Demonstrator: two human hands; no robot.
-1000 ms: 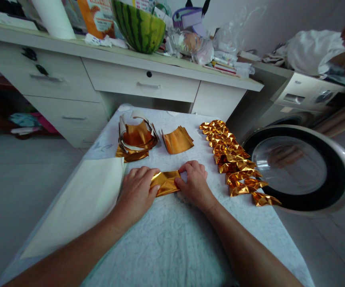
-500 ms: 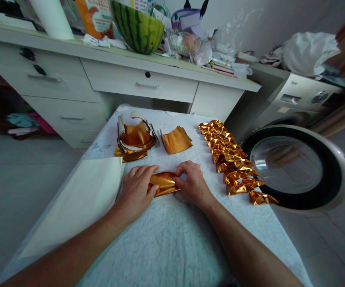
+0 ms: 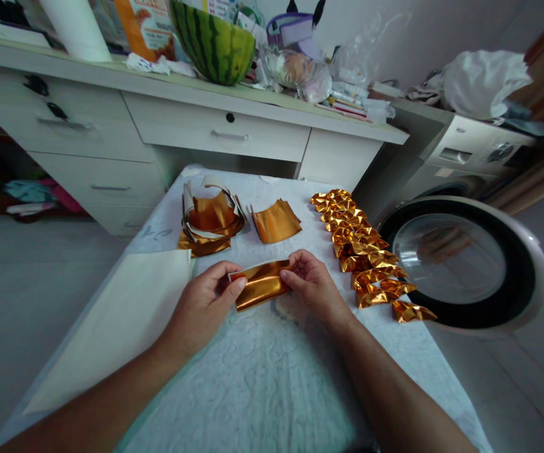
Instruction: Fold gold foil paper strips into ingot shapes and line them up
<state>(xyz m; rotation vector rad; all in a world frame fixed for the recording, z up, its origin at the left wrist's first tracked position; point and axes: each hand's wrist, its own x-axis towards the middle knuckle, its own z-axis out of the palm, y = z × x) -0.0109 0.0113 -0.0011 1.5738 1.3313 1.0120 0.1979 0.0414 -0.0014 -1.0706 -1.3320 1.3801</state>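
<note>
A folded strip of gold foil paper (image 3: 261,287) is held between both hands, a pale edge showing along its top left. My left hand (image 3: 205,302) pinches its left end between thumb and fingers. At the right end, my right hand (image 3: 312,283) grips it, thumb in front and fingers curled behind. Beyond the hands lies a small stack of gold foil sheets (image 3: 277,221). Left of that stands a bundle of gold foil paper (image 3: 212,214) with curled white-backed strips around it. To the right, several folded gold foil pieces (image 3: 361,245) sit in overlapping rows.
A pale sheet (image 3: 111,321) lies on the left of the cloth-covered table (image 3: 253,390). An open washing machine door (image 3: 460,261) stands close to the table's right edge. Behind, a white desk (image 3: 262,135) carries a cut watermelon (image 3: 217,50) and plastic bags.
The foil paper has been tilted up, and its front face now shows more fully. My left thumb has moved to its front, and my right fingers have curled behind it.
</note>
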